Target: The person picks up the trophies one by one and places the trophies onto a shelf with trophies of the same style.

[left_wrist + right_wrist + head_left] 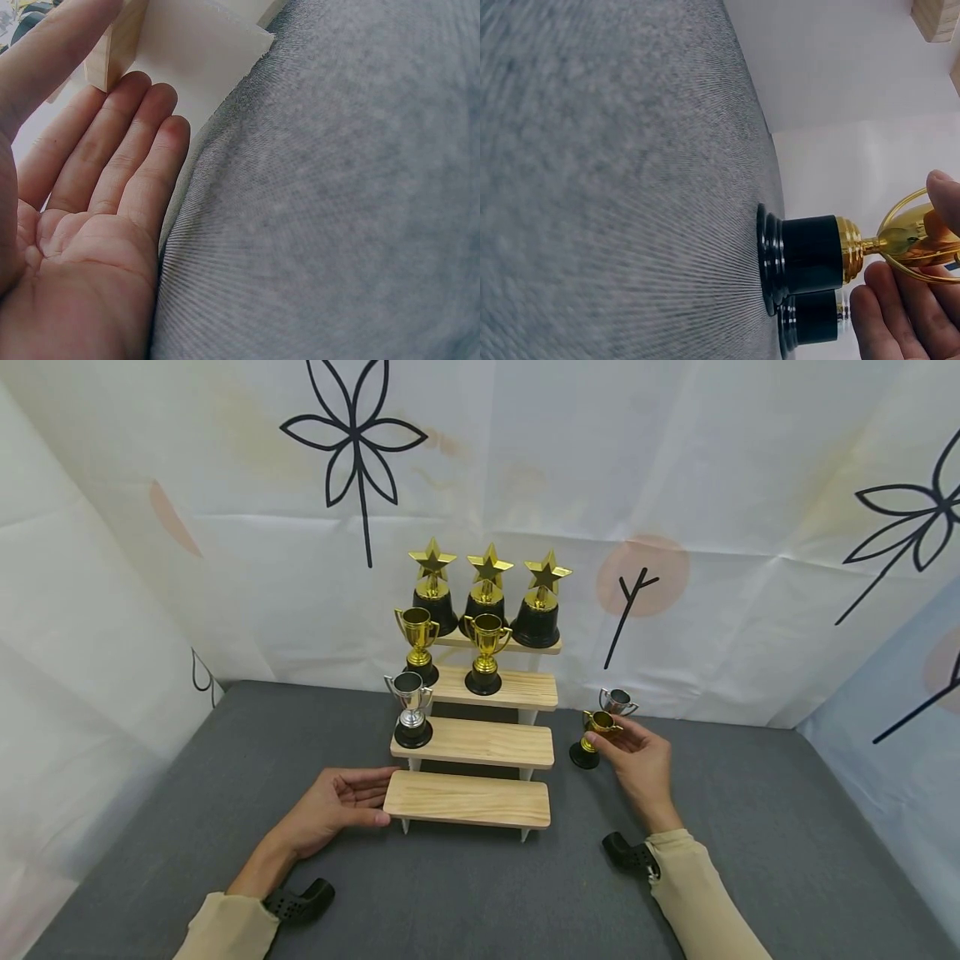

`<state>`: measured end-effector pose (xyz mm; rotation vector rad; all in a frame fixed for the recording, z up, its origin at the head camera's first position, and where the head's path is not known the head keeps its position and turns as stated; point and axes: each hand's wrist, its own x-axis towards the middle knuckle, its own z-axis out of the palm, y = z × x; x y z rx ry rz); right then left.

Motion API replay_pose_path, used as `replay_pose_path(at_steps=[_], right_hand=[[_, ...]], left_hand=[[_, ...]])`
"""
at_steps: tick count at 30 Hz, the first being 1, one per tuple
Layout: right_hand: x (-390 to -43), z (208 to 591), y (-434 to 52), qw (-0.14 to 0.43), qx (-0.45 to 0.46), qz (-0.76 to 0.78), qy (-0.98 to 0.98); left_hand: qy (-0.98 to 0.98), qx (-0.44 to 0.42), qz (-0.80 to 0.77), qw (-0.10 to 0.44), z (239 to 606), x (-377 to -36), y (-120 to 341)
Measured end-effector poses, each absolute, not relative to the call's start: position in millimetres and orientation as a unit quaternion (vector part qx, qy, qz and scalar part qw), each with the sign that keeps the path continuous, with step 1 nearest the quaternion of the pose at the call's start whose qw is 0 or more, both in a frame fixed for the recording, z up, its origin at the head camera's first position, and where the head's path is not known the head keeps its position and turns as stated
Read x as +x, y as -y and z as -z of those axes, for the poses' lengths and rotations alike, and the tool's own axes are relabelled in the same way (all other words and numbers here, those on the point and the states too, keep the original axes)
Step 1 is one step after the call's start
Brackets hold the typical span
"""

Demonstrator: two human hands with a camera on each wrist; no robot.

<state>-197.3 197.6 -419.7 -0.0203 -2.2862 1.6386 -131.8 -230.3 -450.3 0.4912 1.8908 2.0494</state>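
The left hand (90, 247) lies palm up with straight, relaxed fingers (112, 142) on the edge of a grey fabric surface (337, 210). The fingertips reach up to the corner of a pale wooden board (120, 45), touching or just beside it. White backing (202, 52) shows behind the board

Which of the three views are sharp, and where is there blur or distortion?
Head view: sharp, even light, wide-angle bending at the edges. Left wrist view: left hand sharp, wooden step soft and overexposed. Right wrist view: gold cup trophy fairly sharp, near cloth blurred.
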Motion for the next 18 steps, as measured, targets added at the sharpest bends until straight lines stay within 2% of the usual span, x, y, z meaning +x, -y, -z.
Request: replay_pose_path(at_steps=[18], right_hand=[[-196.7,419.8,-195.0,0.168,0.003,-0.578,0.799]], left_hand=[[-0.659,0.168,-0.717,0.153,448.8,-130.8,229.7]])
